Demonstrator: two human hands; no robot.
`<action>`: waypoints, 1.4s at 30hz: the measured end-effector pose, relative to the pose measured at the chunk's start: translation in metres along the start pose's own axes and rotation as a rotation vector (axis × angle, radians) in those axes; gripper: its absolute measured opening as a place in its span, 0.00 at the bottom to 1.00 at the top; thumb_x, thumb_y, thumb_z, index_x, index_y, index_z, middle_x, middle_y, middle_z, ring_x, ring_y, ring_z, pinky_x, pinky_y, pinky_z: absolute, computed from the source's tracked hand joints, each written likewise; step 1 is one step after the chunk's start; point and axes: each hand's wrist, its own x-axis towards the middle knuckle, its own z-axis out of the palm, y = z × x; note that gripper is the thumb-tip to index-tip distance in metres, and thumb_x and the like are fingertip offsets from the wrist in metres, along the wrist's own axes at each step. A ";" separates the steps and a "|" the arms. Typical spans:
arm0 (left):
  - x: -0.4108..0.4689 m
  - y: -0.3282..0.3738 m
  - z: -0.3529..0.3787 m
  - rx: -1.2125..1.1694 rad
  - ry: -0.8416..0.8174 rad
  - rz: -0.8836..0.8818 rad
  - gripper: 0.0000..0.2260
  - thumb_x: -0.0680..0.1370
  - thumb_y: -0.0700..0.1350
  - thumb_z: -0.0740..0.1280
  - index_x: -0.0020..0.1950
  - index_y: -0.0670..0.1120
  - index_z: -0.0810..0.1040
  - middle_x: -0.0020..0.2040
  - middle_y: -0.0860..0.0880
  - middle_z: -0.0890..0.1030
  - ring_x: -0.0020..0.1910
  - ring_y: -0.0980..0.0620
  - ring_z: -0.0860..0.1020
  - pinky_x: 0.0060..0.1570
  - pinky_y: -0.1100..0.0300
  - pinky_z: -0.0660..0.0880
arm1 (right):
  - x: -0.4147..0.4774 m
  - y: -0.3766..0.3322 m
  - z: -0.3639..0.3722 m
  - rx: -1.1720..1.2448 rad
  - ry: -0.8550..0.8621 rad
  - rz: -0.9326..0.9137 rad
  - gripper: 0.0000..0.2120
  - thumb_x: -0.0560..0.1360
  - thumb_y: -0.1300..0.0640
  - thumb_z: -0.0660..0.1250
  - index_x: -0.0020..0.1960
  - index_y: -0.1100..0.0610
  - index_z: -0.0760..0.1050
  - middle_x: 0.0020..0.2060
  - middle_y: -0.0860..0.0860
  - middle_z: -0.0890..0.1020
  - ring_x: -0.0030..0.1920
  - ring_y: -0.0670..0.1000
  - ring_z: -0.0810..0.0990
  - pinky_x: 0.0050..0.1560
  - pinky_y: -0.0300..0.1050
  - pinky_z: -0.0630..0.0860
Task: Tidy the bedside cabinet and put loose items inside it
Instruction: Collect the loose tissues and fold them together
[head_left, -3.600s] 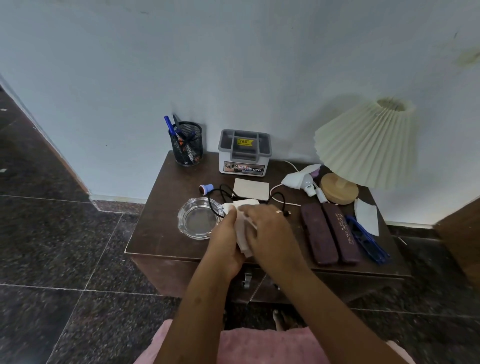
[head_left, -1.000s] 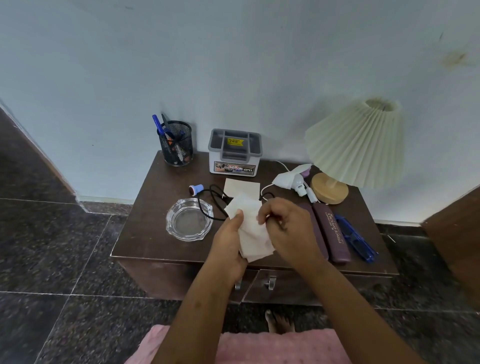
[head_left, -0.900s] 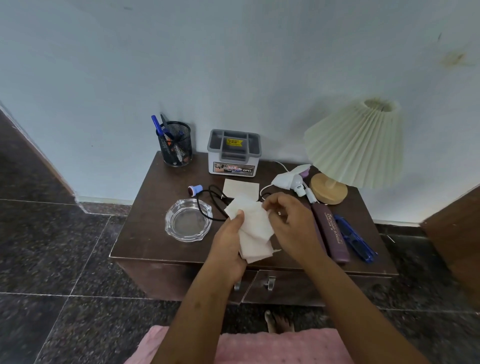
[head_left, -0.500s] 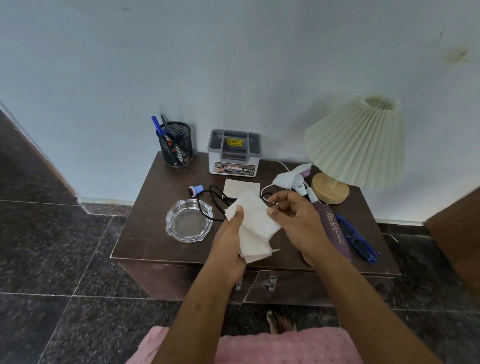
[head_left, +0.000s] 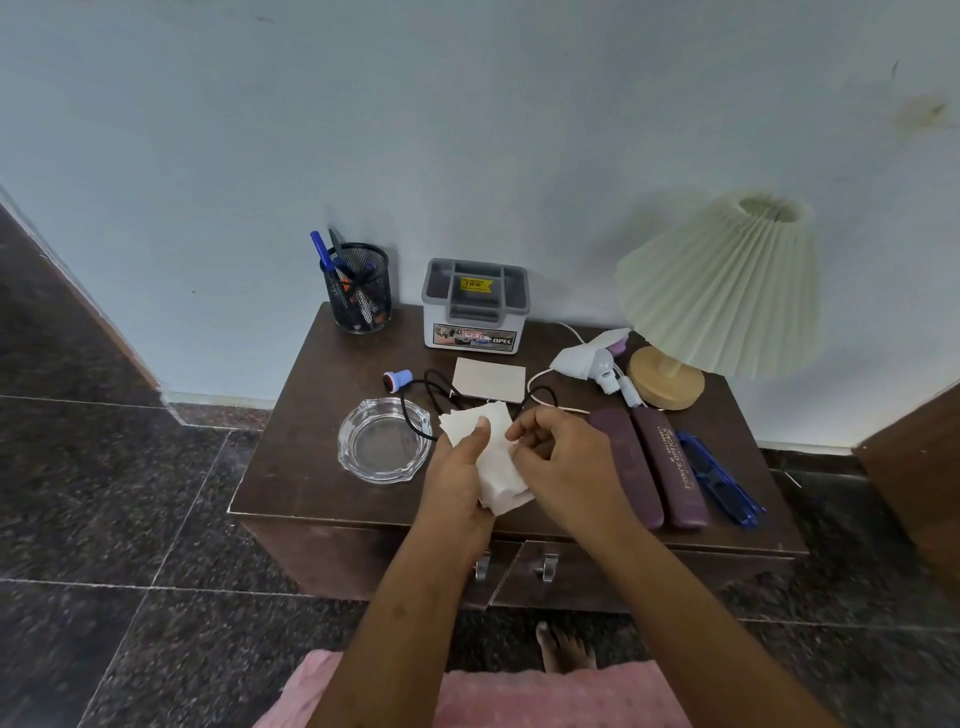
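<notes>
Left hand (head_left: 457, 467) curled round a folded white tissue (head_left: 493, 460), thumb on top, right hand (head_left: 569, 462) pinching its edge, both over the front of the cabinet (head_left: 296, 467), glass ashtray (head_left: 382, 440) just left, purple cases (head_left: 652, 467) right, pen pot (head_left: 357, 297) and lamp (head_left: 727, 296) by the wall.

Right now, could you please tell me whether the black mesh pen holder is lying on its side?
No, the black mesh pen holder stands upright at the back left corner of the cabinet, pens sticking up from it.
</notes>
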 end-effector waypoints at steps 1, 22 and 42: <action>0.001 0.000 0.000 0.010 0.018 0.014 0.16 0.79 0.43 0.62 0.66 0.47 0.71 0.57 0.42 0.80 0.48 0.44 0.80 0.37 0.50 0.78 | -0.001 -0.001 0.000 -0.027 0.005 -0.018 0.09 0.69 0.66 0.65 0.41 0.53 0.78 0.33 0.46 0.78 0.34 0.42 0.75 0.36 0.30 0.71; 0.011 0.003 -0.008 0.044 0.090 0.083 0.13 0.80 0.38 0.60 0.63 0.50 0.71 0.51 0.43 0.81 0.48 0.44 0.80 0.44 0.46 0.78 | 0.070 0.085 -0.014 -0.506 0.136 0.156 0.22 0.76 0.48 0.61 0.69 0.50 0.65 0.64 0.54 0.73 0.64 0.58 0.71 0.61 0.57 0.71; 0.014 0.016 -0.018 0.051 0.068 0.094 0.15 0.80 0.38 0.59 0.67 0.48 0.69 0.54 0.41 0.80 0.44 0.47 0.80 0.44 0.49 0.78 | 0.119 0.069 0.011 -0.139 0.332 0.176 0.16 0.76 0.53 0.62 0.62 0.56 0.77 0.59 0.54 0.79 0.61 0.55 0.75 0.62 0.49 0.67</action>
